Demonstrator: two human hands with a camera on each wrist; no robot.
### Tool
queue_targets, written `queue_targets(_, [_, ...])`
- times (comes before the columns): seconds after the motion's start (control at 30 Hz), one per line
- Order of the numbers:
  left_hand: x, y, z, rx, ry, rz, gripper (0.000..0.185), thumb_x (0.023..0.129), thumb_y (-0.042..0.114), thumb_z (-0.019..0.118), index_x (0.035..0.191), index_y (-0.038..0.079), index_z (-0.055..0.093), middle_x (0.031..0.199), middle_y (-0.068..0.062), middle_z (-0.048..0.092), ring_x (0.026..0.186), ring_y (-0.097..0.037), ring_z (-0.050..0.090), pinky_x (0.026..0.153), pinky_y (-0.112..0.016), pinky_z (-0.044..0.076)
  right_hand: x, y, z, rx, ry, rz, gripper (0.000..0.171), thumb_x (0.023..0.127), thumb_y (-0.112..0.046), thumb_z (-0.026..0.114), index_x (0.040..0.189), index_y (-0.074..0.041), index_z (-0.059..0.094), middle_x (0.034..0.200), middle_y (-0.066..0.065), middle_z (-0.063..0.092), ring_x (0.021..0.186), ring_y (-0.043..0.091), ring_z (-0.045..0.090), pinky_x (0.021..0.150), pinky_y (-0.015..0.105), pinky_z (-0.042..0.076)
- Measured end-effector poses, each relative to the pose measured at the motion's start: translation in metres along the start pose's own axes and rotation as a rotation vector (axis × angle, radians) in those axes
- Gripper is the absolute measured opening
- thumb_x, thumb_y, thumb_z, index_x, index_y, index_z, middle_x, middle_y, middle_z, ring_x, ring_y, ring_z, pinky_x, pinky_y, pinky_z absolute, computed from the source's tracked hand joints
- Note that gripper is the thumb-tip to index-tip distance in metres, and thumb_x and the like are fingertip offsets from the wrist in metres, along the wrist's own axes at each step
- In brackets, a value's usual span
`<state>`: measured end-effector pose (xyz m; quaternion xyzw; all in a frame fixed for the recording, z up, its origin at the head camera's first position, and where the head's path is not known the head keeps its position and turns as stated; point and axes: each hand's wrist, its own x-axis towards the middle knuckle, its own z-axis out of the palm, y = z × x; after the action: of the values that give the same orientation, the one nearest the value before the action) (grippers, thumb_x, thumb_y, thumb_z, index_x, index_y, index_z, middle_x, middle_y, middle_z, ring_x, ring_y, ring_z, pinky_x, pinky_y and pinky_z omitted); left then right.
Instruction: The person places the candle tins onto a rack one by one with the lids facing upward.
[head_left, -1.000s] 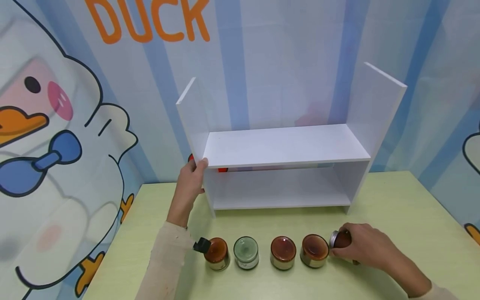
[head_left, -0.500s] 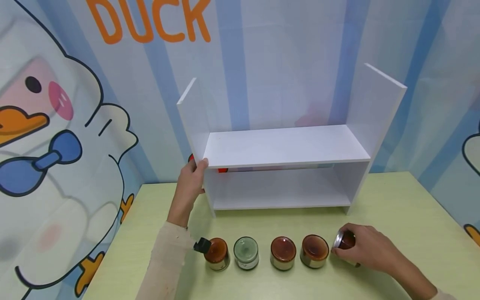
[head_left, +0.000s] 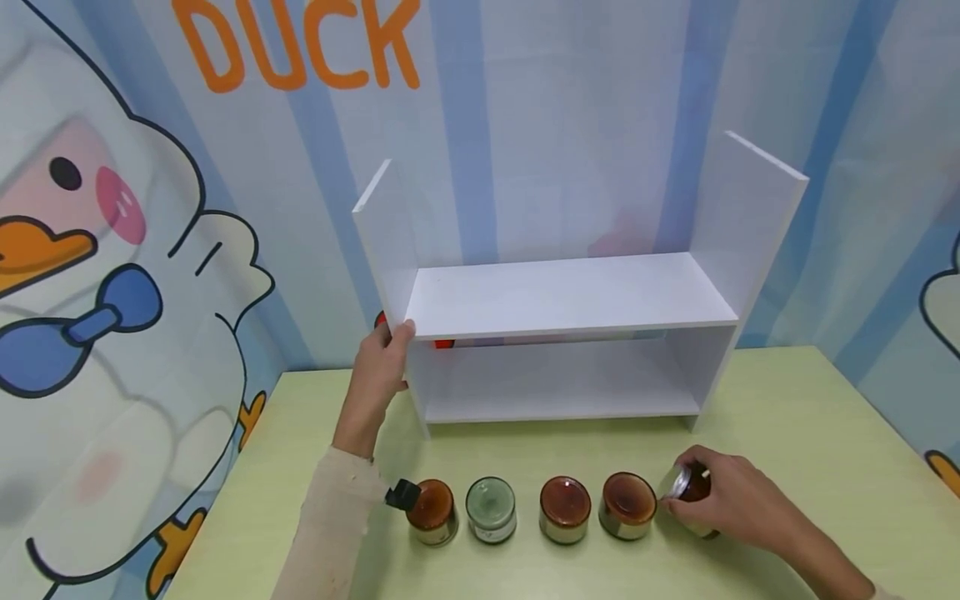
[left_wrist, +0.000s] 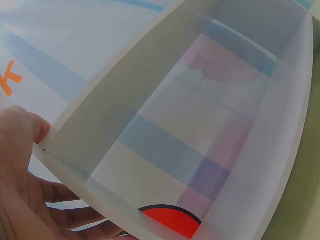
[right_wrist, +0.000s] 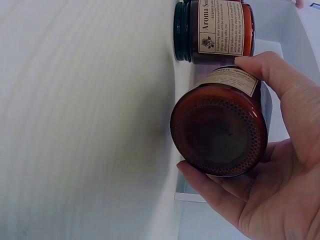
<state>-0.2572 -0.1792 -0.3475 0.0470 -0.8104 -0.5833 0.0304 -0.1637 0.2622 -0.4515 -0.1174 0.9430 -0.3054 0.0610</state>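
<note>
**One hand on the shelf, one around a jar**

The left hand (head_left: 382,362) grips the left wall of the white shelf (head_left: 562,292) at frame centre. At lower right, the right hand (head_left: 731,500) curls around a tilted amber jar (head_left: 692,492), just beside the row of jars (head_left: 528,508).

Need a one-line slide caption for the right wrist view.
Right hand grips an amber jar, base toward camera, beside a second labelled jar.

shelf (head_left: 570,296) top+lower bay open | 4 jars (head_left: 564,508) row blocks front-L | R table (head_left: 810,433) free
</note>
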Motion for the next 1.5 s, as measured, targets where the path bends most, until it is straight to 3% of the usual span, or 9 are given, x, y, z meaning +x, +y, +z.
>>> queue_targets(0.6, [0.000, -0.002, 0.000, 0.001, 0.005, 0.010, 0.070, 0.103, 0.055, 0.044, 0.157, 0.012, 0.036, 0.155, -0.012, 0.041, 0.136, -0.034, 0.045, 0.096, -0.058, 0.052, -0.005, 0.005, 0.006, 0.130, 0.043, -0.074, 0.051, 0.083, -0.037, 0.084, 0.116, -0.005, 0.062, 0.091, 0.000, 0.066, 0.077, 0.002, 0.061, 0.062, 0.024, 0.052])
queue_targets(1.23, [0.000, -0.002, 0.001, 0.007, 0.005, 0.013, 0.070, 0.103, 0.056, 0.044, 0.156, 0.010, 0.038, 0.154, -0.013, 0.042, 0.135, -0.035, 0.045, 0.096, -0.057, 0.052, -0.010, 0.024, -0.003, 0.347, -0.048, -0.017, 0.049, 0.091, -0.026, 0.078, 0.126, 0.000, 0.057, 0.114, 0.012, 0.064, 0.102, 0.020, 0.063, 0.074, 0.029, 0.054])
queue_targets(1.5, [0.000, -0.001, 0.001, 0.013, 0.015, 0.012, 0.069, 0.103, 0.056, 0.043, 0.155, 0.011, 0.040, 0.153, -0.013, 0.044, 0.133, -0.034, 0.047, 0.095, -0.057, 0.052, -0.012, 0.027, -0.008, 0.349, -0.064, -0.026, 0.051, 0.091, -0.029, 0.077, 0.129, -0.001, 0.057, 0.115, 0.012, 0.064, 0.102, 0.015, 0.062, 0.075, 0.029, 0.053])
